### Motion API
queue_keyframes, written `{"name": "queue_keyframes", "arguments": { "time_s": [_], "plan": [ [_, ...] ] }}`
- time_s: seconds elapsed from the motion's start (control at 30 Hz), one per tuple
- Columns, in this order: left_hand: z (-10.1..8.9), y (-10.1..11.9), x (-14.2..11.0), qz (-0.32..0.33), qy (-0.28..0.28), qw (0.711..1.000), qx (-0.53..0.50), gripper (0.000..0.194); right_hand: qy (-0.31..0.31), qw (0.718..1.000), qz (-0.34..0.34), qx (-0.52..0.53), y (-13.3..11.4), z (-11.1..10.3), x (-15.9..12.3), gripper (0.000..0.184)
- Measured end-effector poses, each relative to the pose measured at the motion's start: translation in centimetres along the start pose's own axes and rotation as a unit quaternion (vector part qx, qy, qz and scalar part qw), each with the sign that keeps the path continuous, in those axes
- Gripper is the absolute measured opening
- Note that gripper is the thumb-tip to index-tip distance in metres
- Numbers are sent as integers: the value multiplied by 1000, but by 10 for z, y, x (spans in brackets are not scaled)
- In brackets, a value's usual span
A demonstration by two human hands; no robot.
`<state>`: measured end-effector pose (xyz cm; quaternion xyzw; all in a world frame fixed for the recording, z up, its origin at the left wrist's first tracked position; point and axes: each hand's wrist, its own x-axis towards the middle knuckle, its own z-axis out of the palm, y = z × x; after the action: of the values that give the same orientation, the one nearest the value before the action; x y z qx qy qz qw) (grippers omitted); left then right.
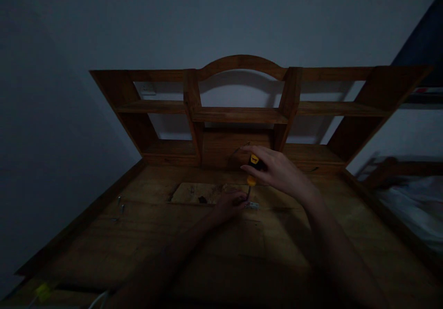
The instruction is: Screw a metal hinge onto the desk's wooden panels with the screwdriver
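My right hand (275, 168) is wrapped round the black and yellow handle of a screwdriver (254, 161). The shaft points down, nearly upright, to a small metal fitting (253, 205) on the wooden desktop (221, 239). Beside the screwdriver's tip is my left hand (231, 205), its fingertips pressed together. Whatever they pinch is hidden in the dim light. Just left of the fitting lies a paler rectangular wooden area (197, 193) with dark patches.
Several small screws or bolts (121, 205) are at the desktop's left. A wooden shelf unit (240, 115) with several compartments rises along the back against the wall (221, 18). A yellow object (43, 292) and a pale cable (98, 299) show at lower left. Pale cloth (415, 202) lies off to the right.
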<state>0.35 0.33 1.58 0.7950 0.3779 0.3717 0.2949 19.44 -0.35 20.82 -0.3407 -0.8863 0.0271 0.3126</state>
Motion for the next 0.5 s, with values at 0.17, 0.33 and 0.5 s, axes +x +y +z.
{"name": "queue_keyframes", "arguments": {
  "time_s": [0.17,0.33,0.5],
  "plan": [
    [1,1,0,-9,12,1000,-12,19,-7,1000,10,-16,-1,-1,1,52],
    [-3,3,-1,-17,0,999,-33,21,-5,1000,-1,-2,0,-1,1,40],
    [-10,6,-2,-20,-23,999,-12,27,-5,1000,5,-3,1,-3,1,43]
  ]
}}
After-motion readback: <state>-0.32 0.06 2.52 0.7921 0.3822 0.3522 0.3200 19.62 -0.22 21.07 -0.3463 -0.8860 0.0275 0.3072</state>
